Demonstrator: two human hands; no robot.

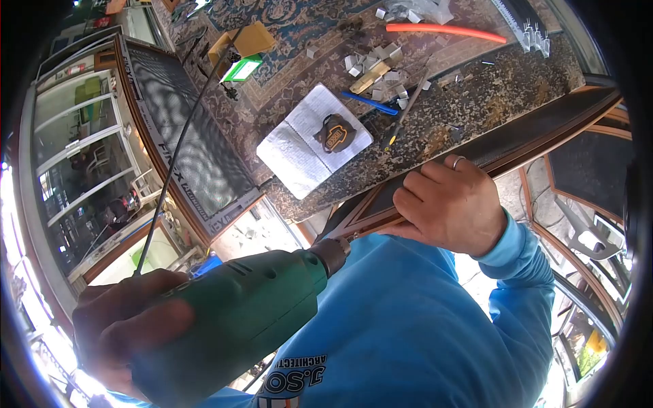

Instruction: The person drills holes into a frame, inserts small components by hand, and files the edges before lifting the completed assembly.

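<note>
My left hand (136, 326) is wrapped round the body of a green power drill (238, 313), its fingers partly blurred. The drill's metal chuck (332, 255) points right, its tip close to the edge of a long dark frame piece with brown edges (544, 132). My right hand (452, 204), with a ring on one finger, is closed on that frame piece just right of the chuck. The piece lies slantwise along the near edge of the worktable. Its underside and my right fingertips are partly hidden.
On the patterned worktable (286, 88) lie an open notebook (292, 153), a tape measure (335, 134), a blue pen (369, 103), a screwdriver (406, 112), small metal brackets (391, 78), an orange-red tube (445, 30) and an open box (255, 41). A mesh-covered frame (183, 122) stands left; the drill's cord crosses it.
</note>
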